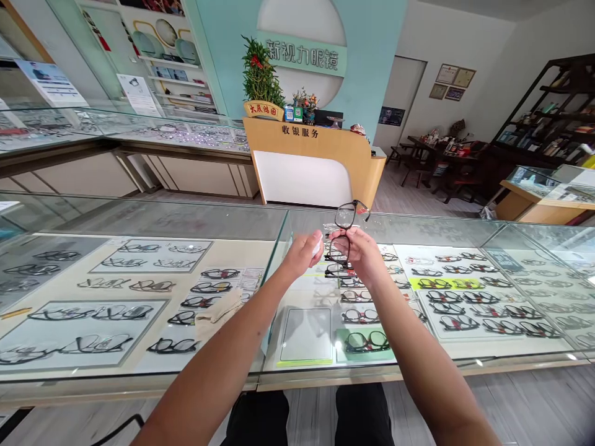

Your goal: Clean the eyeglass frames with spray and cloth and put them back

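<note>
Above the glass display counter, my right hand holds a pair of dark-framed glasses between thumb and fingers, the frame turned upright with one lens above the other. My left hand is closed a little to the left, apart from the glasses. Something small and white shows in its grip, perhaps a cloth or tissue; most of it is hidden by the fingers. Under the glass lie rows of glasses, among them a dark pair on a green card below my hands.
A beige cloth rests at the counter's left part. Beyond the counter stands a wooden reception desk with a plant on it. More glass cases run along the left and right. A dark table stands at the back right.
</note>
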Demonstrator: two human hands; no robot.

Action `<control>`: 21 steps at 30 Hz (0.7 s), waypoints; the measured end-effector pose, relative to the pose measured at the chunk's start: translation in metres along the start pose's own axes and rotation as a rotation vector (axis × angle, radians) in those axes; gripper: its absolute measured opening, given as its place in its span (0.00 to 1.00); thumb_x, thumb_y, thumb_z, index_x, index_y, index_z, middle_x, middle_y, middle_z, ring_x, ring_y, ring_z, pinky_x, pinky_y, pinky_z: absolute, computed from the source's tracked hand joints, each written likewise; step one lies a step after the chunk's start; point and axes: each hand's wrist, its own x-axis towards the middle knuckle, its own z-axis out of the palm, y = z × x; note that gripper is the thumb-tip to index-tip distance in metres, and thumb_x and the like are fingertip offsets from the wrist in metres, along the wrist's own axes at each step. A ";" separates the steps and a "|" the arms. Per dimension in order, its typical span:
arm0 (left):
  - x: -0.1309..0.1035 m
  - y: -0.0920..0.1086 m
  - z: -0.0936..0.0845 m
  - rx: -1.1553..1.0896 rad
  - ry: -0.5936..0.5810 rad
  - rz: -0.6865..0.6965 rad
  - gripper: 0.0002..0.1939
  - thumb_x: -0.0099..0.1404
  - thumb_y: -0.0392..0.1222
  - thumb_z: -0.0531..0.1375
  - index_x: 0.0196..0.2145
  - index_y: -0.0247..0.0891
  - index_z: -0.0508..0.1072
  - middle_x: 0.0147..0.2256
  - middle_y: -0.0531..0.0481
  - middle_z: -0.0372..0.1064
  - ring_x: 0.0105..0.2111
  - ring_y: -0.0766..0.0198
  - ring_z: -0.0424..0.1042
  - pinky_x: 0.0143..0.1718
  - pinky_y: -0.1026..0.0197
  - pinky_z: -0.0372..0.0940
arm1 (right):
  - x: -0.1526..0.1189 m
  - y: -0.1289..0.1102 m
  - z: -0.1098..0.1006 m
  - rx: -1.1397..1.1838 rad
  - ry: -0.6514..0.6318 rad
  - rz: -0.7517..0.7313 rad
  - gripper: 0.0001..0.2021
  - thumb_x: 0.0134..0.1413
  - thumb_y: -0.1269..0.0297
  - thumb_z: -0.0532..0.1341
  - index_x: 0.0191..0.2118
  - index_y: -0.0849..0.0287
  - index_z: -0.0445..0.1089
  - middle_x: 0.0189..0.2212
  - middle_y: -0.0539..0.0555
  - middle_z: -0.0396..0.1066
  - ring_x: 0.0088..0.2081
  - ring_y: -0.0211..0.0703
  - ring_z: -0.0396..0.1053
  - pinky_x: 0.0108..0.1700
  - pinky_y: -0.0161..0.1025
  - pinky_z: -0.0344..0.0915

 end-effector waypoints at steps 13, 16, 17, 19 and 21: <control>0.008 -0.022 -0.007 0.095 0.290 -0.010 0.32 0.74 0.71 0.52 0.25 0.43 0.69 0.24 0.49 0.67 0.27 0.61 0.66 0.33 0.57 0.61 | 0.003 -0.006 -0.005 0.023 0.066 -0.035 0.19 0.51 0.45 0.78 0.35 0.52 0.74 0.43 0.56 0.86 0.46 0.49 0.82 0.46 0.42 0.76; 0.017 -0.037 -0.022 0.181 0.483 -0.068 0.13 0.68 0.56 0.61 0.36 0.44 0.70 0.35 0.49 0.72 0.37 0.58 0.69 0.42 0.56 0.65 | 0.005 -0.010 -0.009 0.058 0.073 -0.057 0.19 0.50 0.47 0.79 0.34 0.52 0.75 0.42 0.55 0.86 0.47 0.48 0.82 0.50 0.42 0.77; 0.020 -0.044 -0.027 0.202 0.521 -0.094 0.11 0.66 0.51 0.63 0.38 0.44 0.69 0.38 0.49 0.72 0.39 0.57 0.70 0.44 0.56 0.66 | 0.005 -0.011 -0.010 0.064 0.077 -0.059 0.19 0.50 0.47 0.79 0.34 0.52 0.74 0.42 0.55 0.86 0.47 0.48 0.82 0.50 0.42 0.77; 0.025 -0.058 -0.034 0.241 0.580 -0.153 0.12 0.64 0.46 0.63 0.43 0.45 0.66 0.42 0.48 0.72 0.41 0.56 0.71 0.47 0.54 0.67 | 0.007 -0.012 -0.012 0.065 0.088 -0.061 0.19 0.49 0.47 0.79 0.35 0.52 0.74 0.42 0.56 0.86 0.48 0.49 0.82 0.51 0.42 0.78; 0.028 -0.070 -0.040 0.283 0.616 -0.208 0.14 0.65 0.44 0.62 0.47 0.45 0.65 0.45 0.45 0.73 0.44 0.54 0.73 0.50 0.51 0.69 | 0.009 -0.011 -0.015 0.066 0.094 -0.060 0.20 0.49 0.47 0.79 0.35 0.52 0.74 0.42 0.56 0.86 0.48 0.50 0.83 0.51 0.43 0.78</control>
